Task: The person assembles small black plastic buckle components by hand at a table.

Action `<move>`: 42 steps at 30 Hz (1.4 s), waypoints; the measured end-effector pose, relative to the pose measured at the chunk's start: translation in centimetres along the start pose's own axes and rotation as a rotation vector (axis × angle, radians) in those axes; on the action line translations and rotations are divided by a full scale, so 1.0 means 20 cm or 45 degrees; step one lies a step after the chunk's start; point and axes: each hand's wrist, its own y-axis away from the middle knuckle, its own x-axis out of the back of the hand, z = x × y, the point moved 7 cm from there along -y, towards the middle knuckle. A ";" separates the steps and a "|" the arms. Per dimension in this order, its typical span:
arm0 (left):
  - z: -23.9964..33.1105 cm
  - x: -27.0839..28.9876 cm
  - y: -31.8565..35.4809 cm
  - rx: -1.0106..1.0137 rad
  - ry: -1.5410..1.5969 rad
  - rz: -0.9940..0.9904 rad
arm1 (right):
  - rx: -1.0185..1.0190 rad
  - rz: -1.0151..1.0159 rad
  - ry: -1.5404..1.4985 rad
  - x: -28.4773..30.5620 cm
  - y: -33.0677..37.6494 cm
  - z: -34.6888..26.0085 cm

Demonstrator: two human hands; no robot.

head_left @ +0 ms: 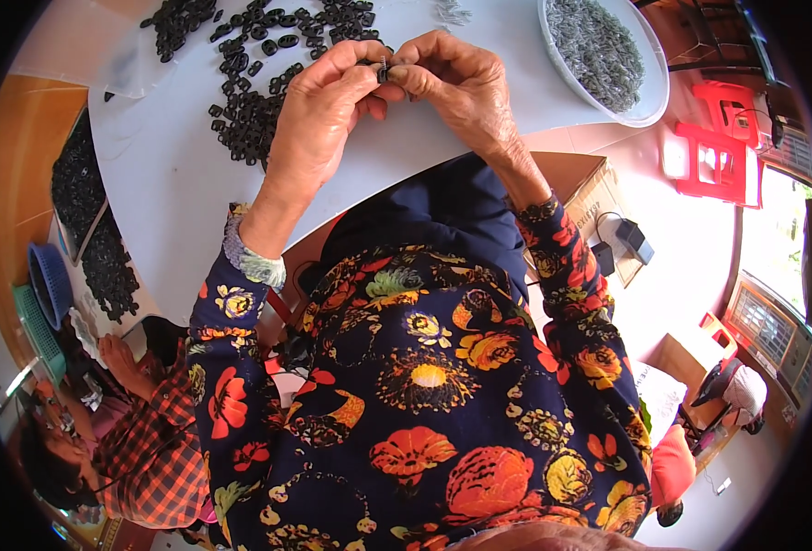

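My left hand (316, 119) and my right hand (465, 92) meet above the white table (176, 174), fingertips almost touching. Between them is a small black plastic part (384, 73), with a thin pale wire-like bit standing up from it. Left thumb and fingers pinch the part from one side; the right thumb and forefinger close on it from the other. Fingers hide most of it. Just left of my hands lies a loose heap of similar black plastic parts (245, 124), some oval and some squarish.
A round white basin (655, 96) full of thin grey wire-like pieces stands at the right, with a small pile of them (452, 13) nearby. A clear plastic sheet (94, 55) lies far left. Left, a person in a checked shirt (158, 459) sits close. Red stools (713, 165) stand right.
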 end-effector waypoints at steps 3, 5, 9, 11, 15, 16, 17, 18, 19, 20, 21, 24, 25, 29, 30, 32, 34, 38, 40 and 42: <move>0.00 0.00 0.00 -0.043 -0.082 0.029 | -0.007 -0.006 -0.008 0.00 0.00 -0.01; 0.01 0.00 0.00 -0.091 -0.129 0.053 | -0.006 -0.006 0.009 0.00 0.00 -0.01; 0.02 0.00 0.01 -0.123 -0.202 0.083 | -0.008 0.005 0.044 0.00 0.00 -0.01; 0.01 0.00 0.02 -0.099 -0.146 0.109 | -0.010 0.014 0.040 0.01 0.00 -0.01; -0.02 0.02 0.00 -0.048 0.002 0.092 | -0.017 0.043 0.124 0.01 0.01 0.00; -0.03 0.02 0.00 -0.031 0.028 0.091 | -0.023 0.050 0.118 0.02 0.01 0.01; -0.04 0.03 0.00 -0.014 0.054 0.089 | -0.024 0.051 0.117 0.01 0.01 0.00; -0.04 0.03 0.00 -0.014 0.053 0.090 | -0.019 0.051 0.109 0.01 0.01 0.00; -0.05 0.03 0.00 -0.014 0.105 0.086 | -0.014 0.052 0.101 0.01 0.01 -0.01; -0.05 0.03 0.00 -0.014 0.156 0.082 | -0.015 0.052 0.100 0.00 0.01 -0.01; -0.06 0.03 0.00 -0.012 0.156 0.081 | -0.009 0.050 0.113 0.00 0.01 -0.02; -0.06 0.02 0.00 0.006 0.124 0.082 | -0.001 0.038 0.126 0.00 0.01 -0.03; -0.05 0.01 0.00 0.000 0.107 0.105 | 0.002 0.026 0.126 0.00 0.01 -0.03; -0.03 0.00 0.01 0.010 0.106 0.112 | -0.012 0.031 0.050 0.00 0.01 -0.02; -0.04 0.00 0.01 0.010 0.106 0.113 | -0.019 0.040 0.090 0.01 0.01 -0.02; -0.05 0.01 0.01 0.026 0.160 0.121 | -0.026 0.047 0.128 0.01 0.01 -0.02; -0.06 0.02 0.01 0.006 0.184 0.137 | -0.027 0.014 -0.008 0.00 0.01 -0.03; -0.04 0.04 0.00 -0.032 0.170 0.152 | -0.013 -0.021 0.028 -0.01 0.01 -0.02; -0.04 0.05 -0.01 -0.037 0.136 0.144 | 0.002 -0.045 0.064 -0.01 0.01 -0.02; -0.03 0.06 -0.01 -0.043 0.101 0.136 | -0.028 -0.066 0.107 0.00 0.00 -0.01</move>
